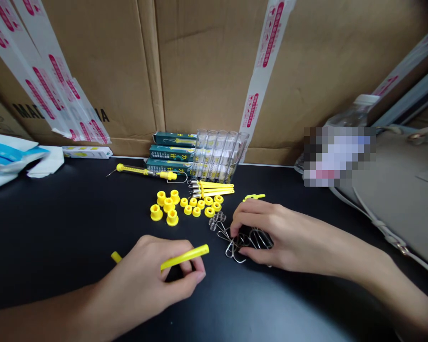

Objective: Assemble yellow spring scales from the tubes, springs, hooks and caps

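My left hand point(164, 268) is closed around a slim yellow stick point(187, 256), with one end sticking out past the fingers and the other behind the wrist. To the right, my right hand point(271, 232) curls over a small heap of bent metal wire hooks point(257, 239). Its thumb and fingertips are around a wire hook point(231, 247) at the heap's left side; the palm hides part of the pile. Beside the heap lie small coil springs point(217, 221). Farther back are yellow flanged caps point(169, 205), yellow rings point(209, 212) and several thin yellow rods with metal ends point(217, 191).
An assembled spring scale point(139, 171) lies at the back left. Clear tubes point(219, 154) lean by green boxes point(171, 153) against a big cardboard box point(207, 71). A grey bag point(403, 190) and plastic bottle point(353, 111) stand right; white-blue packaging point(10, 156) lies left.
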Available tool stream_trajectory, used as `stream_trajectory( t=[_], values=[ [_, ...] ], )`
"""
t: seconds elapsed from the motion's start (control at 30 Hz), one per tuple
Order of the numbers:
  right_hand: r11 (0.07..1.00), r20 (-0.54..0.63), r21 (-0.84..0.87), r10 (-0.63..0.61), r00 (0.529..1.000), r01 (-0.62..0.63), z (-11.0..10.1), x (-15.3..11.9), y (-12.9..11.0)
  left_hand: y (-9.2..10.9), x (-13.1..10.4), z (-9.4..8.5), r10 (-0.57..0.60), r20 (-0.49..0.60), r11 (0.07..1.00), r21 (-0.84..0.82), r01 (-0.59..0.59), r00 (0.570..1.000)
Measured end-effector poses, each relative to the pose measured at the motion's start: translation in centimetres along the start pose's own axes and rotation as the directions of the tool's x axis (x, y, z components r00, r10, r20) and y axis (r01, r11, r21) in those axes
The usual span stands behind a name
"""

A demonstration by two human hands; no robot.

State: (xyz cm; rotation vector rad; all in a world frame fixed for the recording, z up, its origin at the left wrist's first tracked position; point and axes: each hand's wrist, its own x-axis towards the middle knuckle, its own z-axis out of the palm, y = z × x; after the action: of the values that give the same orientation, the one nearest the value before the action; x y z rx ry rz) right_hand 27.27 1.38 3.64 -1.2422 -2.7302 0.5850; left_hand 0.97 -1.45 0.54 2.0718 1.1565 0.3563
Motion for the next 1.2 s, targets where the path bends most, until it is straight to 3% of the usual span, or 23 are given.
stream_trajectory(
  t=[0.07, 0.13, 0.23, 0.33, 0.4, 0.47, 0.57, 0.67, 1.0, 1.2],
  values=[
    [1.000, -0.015, 0.003, 0.011, 1.000, -0.011, -0.1, -0.2, 0.2, -0.4, -0.8, 0.6, 0.187, -0.091, 0.972, 0.163, -0.170, 0.978],
    [1.000, -0.025, -0.007, 0.022, 0.999, -0.022, -0.1, -0.2, 0.5, -0.6, -1.4, 1.0, 0.341, -0.105, 0.891, 0.354, -0.285, 0.934],
    [0.999, -0.038, -0.033, 0.027, 0.999, -0.029, 0.0, -0.2, 0.7, -0.4, -1.6, 1.1, 0.505, -0.079, 0.743, 0.547, -0.387, 0.859],
    [0.999, -0.041, -0.036, 0.002, 0.999, -0.003, 0.0, -0.1, 0.7, 0.0, -0.4, 1.5, 0.588, -0.073, 0.648, 0.639, -0.415, 0.806],
    [1.000, -0.041, -0.030, -0.008, 0.999, 0.007, 0.0, -0.1, 0.6, 0.2, 0.9, 2.0, 0.569, -0.095, 0.645, 0.669, -0.371, 0.817],
    [1.000, -0.037, -0.028, -0.006, 0.999, 0.005, -0.1, -0.1, 0.5, 0.5, 2.1, 2.6, 0.498, -0.131, 0.681, 0.671, -0.293, 0.857],
    [1.000, -0.017, -0.027, 0.000, 1.000, -0.001, -0.1, -0.2, 0.3, 1.0, 3.4, 3.0, 0.335, -0.112, 0.755, 0.626, -0.195, 0.936],
    [1.000, 0.005, -0.008, -0.006, 1.000, 0.006, -0.1, -0.2, 0.3, 1.3, 3.9, 2.9, 0.243, -0.063, 0.797, 0.582, -0.162, 0.968],
    [0.999, 0.027, 0.016, -0.037, 0.999, 0.036, -0.3, 0.1, 0.3, 1.4, 3.8, 2.5, 0.239, -0.039, 0.787, 0.593, -0.170, 0.970],
    [0.995, -0.002, 0.043, -0.094, 0.996, 0.094, -0.5, -0.1, 0.8, 0.6, 3.4, 2.8, 0.365, -0.134, 0.785, 0.577, -0.227, 0.922]
  ],
)
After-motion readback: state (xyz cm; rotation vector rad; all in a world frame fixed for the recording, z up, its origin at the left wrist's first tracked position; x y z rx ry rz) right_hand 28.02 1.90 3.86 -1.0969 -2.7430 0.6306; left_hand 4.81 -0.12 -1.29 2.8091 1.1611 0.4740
